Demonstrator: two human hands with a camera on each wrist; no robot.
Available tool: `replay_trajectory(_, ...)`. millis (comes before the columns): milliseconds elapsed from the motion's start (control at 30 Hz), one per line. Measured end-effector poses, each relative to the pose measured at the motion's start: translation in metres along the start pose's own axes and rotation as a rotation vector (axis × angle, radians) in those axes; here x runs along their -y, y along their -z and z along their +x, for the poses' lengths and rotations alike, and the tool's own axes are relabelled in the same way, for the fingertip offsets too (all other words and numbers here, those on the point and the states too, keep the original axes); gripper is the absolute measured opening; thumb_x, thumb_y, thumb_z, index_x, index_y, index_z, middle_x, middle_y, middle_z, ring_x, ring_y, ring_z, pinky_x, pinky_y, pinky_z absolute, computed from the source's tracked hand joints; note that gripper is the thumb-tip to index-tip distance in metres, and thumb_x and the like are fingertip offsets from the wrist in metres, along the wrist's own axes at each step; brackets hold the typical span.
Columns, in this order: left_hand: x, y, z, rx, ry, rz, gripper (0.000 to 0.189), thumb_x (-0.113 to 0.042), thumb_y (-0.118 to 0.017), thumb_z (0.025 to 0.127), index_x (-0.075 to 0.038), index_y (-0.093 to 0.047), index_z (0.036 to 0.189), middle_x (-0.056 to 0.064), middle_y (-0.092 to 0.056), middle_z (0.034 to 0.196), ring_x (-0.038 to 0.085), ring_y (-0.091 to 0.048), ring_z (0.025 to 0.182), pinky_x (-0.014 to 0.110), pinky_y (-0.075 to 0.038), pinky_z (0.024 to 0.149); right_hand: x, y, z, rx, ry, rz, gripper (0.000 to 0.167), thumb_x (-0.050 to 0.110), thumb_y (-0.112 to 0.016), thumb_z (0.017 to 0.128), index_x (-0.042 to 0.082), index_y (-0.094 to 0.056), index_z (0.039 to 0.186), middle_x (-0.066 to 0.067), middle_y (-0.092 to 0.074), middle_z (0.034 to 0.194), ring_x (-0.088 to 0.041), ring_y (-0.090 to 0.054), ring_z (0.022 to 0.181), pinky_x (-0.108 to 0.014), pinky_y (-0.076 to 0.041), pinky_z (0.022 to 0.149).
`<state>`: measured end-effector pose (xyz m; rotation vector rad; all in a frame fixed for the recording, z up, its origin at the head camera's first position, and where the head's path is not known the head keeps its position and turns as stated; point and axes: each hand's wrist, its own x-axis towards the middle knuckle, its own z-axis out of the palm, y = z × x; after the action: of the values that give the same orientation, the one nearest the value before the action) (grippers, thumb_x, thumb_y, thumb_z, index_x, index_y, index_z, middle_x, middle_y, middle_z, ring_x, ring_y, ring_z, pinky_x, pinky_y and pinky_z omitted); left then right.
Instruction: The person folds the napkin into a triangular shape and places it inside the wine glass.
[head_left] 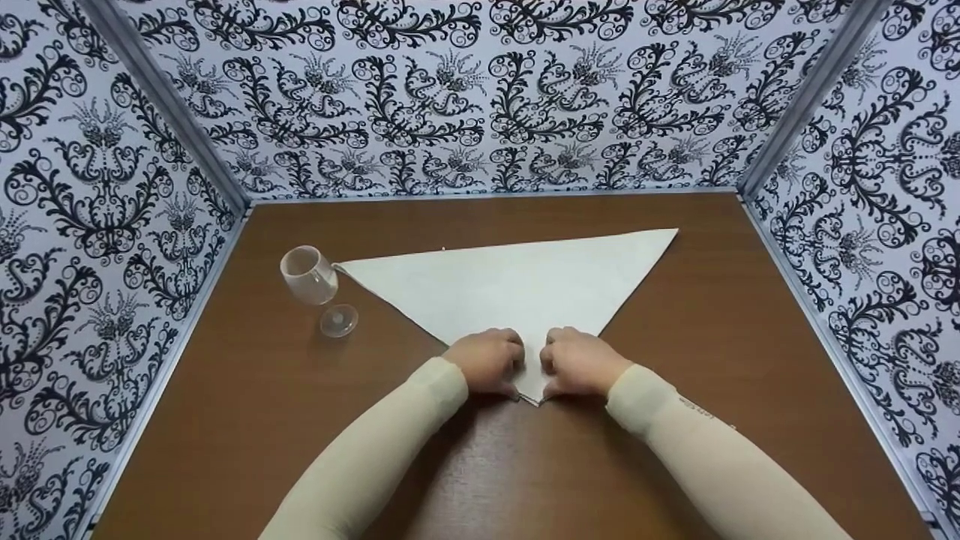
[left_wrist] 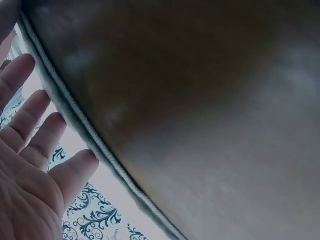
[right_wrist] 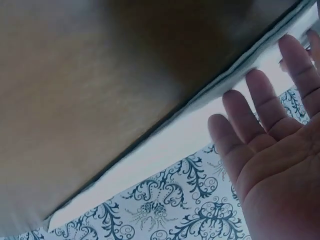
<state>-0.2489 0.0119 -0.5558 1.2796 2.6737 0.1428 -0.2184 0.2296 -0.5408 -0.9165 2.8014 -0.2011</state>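
A: Your L hand (head_left: 486,362) & R hand (head_left: 582,363) each pinch the white cloth (head_left: 517,285) at its 6 o'clock tip; rest lies on the table (head_left: 510,480) twd 12.
B: Looks like fold setup. Next prob. needs you turning that tip evenly twd 12.

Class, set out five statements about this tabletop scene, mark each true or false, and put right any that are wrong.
1. A stemmed wine glass stands on the brown tabletop. True.
2. The folded white cloth is laid out as a square. False: it forms a triangle.
3. The left hand and right hand are both at the cloth's near corner. True.
4. The right hand holds the wine glass. False: the glass stands apart from both hands, off to the left.
5. The back wall carries dark scrollwork. True.
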Motion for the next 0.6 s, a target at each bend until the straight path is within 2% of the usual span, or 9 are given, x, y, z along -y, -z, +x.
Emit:
replay_trajectory(167,-0.0011,-0.0003,-0.001,-0.015,-0.027,0.022,0.032,-0.044,-0.088,0.081,-0.021,-0.078,0.101,-0.002,-0.067,0.124,0.019,-0.064,0.108,0.032,-0.057,0.091,0.0042,-0.0035,0.0008,0.015,0.043,0.039,0.03,0.039,-0.094,0.072,0.018,-0.076,0.085,0.005,-0.056,0.089,-0.016,-0.048,0.083,-0.035,-0.046,0.073)
replay_trajectory(367,-0.0052,0.0014,-0.0022,-0.019,-0.076,0.048,0.015,-0.039,-0.082,0.087,-0.026,-0.081,0.095,-0.004,-0.068,0.102,0.017,-0.061,0.089,0.032,-0.054,0.076,0.0074,-0.0056,0.003,0.017,0.055,0.032,0.028,0.036,-0.091,0.074,0.018,-0.072,0.08,0.006,-0.052,0.083,-0.015,-0.046,0.078,-0.032,-0.042,0.069)
replay_trajectory(533,-0.0074,0.0007,-0.0037,-0.009,-0.065,0.031,0.012,-0.037,-0.079,0.089,-0.029,-0.082,0.097,-0.008,-0.067,0.096,0.015,-0.061,0.087,0.031,-0.054,0.078,0.0034,-0.0074,0.0022,-0.023,0.111,0.035,0.018,0.03,-0.083,0.078,0.016,-0.072,0.081,0.004,-0.054,0.081,-0.014,-0.045,0.075,-0.031,-0.043,0.067)
replay_trajectory(600,-0.0073,0.0006,-0.0043,-0.009,-0.064,0.032,0.011,-0.038,-0.078,0.09,-0.03,-0.082,0.097,-0.008,-0.066,0.095,0.015,-0.061,0.087,0.03,-0.054,0.079,0.0027,-0.008,0.0018,-0.028,0.122,0.043,0.02,0.031,-0.084,0.078,0.016,-0.072,0.081,0.004,-0.054,0.081,-0.014,-0.045,0.075,-0.031,-0.043,0.067)
